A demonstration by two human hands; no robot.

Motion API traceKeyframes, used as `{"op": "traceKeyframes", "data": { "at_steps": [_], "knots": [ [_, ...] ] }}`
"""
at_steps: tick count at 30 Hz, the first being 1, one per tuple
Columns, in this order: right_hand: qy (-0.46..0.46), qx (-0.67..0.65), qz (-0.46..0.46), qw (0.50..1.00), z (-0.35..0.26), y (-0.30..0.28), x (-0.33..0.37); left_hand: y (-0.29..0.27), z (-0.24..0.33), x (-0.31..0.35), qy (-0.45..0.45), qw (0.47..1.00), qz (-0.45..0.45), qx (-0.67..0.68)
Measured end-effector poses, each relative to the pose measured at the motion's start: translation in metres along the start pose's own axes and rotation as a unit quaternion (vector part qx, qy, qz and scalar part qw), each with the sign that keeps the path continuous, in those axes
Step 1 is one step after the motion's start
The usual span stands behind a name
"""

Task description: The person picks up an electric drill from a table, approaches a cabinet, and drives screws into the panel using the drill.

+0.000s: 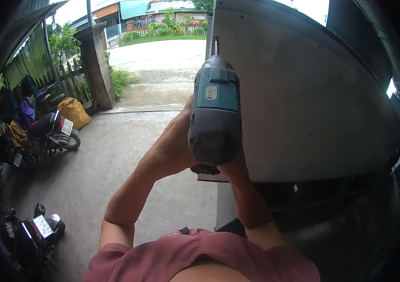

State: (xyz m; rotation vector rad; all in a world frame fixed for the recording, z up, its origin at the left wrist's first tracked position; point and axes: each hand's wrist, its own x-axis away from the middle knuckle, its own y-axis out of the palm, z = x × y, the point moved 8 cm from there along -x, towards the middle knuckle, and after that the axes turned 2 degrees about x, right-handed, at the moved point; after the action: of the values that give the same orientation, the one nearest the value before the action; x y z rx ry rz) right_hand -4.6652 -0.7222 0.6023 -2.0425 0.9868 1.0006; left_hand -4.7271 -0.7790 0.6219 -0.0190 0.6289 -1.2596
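Note:
A teal and black cordless driver [215, 110] points away from me, its thin bit reaching the upper left edge of a large grey panel [303, 103]. The bit's tip meets the panel near that edge; whether a screw sits there is too small to tell. My left hand [178, 141] is closed against the driver's left side, with its fingers hidden behind the tool. Below the driver's rear, my right hand [234, 167] grips around the handle, mostly covered by the tool's body.
Dark framing lies under the panel's lower edge. Parked motorbikes [54, 129] line the left side, with a yellow sack [74, 113] beside them. Another motorbike [33, 237] stands at lower left. A concrete post [97, 66] marks the opening to the road.

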Motion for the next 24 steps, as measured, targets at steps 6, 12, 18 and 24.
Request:
{"op": "traceKeyframes", "data": {
  "at_steps": [6, 12, 18, 24],
  "knots": [
    [0.007, -0.001, 0.007, 1.000, -0.004, 0.003, -0.001, -0.002, 0.025, 0.002, 0.056, 0.995, 0.017, -0.082],
    [0.140, -0.133, -0.010, 0.981, 0.026, 0.011, 0.018, -0.004, 0.028, 0.000, -0.013, 0.999, 0.023, -0.033],
    [0.183, -0.268, 0.087, 0.942, 0.025, 0.012, 0.023, -0.005, 0.029, -0.004, 0.043, 0.998, -0.021, -0.046],
    [0.144, -0.472, 0.036, 0.869, -0.011, 0.019, 0.003, -0.013, 0.020, 0.006, 0.061, 0.996, -0.055, 0.041]
  ]
}}
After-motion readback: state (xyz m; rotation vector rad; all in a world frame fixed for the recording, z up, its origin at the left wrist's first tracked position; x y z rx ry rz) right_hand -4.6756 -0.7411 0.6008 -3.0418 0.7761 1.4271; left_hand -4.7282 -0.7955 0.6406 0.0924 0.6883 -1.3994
